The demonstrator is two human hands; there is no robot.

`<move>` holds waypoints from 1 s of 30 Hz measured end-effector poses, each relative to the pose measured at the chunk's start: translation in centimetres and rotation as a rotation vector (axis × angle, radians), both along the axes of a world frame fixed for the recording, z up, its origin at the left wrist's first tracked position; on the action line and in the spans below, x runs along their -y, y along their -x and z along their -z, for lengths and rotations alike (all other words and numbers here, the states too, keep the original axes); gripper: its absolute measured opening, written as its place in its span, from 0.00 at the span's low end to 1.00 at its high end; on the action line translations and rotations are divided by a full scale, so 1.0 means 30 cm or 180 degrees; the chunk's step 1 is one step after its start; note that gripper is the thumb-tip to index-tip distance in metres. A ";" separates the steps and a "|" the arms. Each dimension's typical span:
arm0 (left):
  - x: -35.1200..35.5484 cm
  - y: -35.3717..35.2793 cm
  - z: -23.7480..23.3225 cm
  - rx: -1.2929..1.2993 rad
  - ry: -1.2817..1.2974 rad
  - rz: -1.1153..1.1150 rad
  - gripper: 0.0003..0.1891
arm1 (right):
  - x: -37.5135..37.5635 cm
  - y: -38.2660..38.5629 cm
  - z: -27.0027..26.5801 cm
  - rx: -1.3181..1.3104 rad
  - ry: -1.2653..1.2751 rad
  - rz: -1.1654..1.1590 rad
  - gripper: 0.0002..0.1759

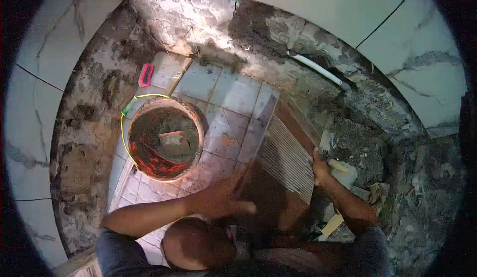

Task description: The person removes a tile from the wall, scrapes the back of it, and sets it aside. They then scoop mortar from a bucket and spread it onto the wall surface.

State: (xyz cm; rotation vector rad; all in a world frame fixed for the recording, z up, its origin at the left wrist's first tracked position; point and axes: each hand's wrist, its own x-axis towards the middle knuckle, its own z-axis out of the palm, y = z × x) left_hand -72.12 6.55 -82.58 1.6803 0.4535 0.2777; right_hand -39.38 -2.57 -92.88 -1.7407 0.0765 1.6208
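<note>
A: Where is the ridged panel (285, 160) sitting?

B: It is occupying the space just right of the bucket (169, 166), slanting across the frame between the pale floor tiles (196, 85) and the rubble (360, 148); whether it is leaning or lying flat, I cannot tell.

A: How are the person's hands working it?

B: The right hand (320, 170), beyond the panel from the bucket, is closing its grip around the outer edge, apparently steadying the piece while sparing the lined face. The left hand (226, 202), below and right of the bucket, is extending a digit over the panel's near end; blur and shadow are hiding how open that grip is, or whether it is touching anything.

A: And the bucket's placing?

B: It is standing upright on the tiles, likely for easy reach, its round orange wall enclosing grainy grey mix (188, 150) and a small flat-faced piece (173, 140).

A: Other textures?

B: Pale parallel ridges are striping the panel's brown surface. A pink-rimmed brush (146, 75) is lying above the bucket, while a smooth white pipe (318, 69) is jutting from rough wall far to its upper right.
</note>
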 end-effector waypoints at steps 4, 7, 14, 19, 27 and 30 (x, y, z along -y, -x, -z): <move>0.006 0.080 0.352 -0.0192 0.0910 -0.0019 0.40 | 0.057 -0.106 0.408 0.2769 -0.0338 -0.1464 0.46; 0.001 0.127 0.523 -0.0101 0.1322 0.0067 0.36 | -0.078 0.022 0.251 0.2022 -0.0646 0.0062 0.44; 0.096 0.168 0.821 -0.1004 0.1446 -0.1011 0.35 | -0.180 -0.013 0.620 0.2337 -0.1307 -0.0031 0.35; 0.132 0.152 0.904 -0.1233 -0.0539 -0.1154 0.34 | -0.247 0.017 0.654 0.3598 -0.1304 -0.0775 0.31; 0.126 0.119 0.846 -0.1596 -0.0006 -0.1557 0.32 | -0.298 0.016 0.469 0.3598 -0.0338 -0.2019 0.37; 0.127 0.116 0.824 -0.1148 -0.0208 -0.1617 0.29 | -0.343 -0.029 0.468 0.4117 0.0059 -0.3601 0.36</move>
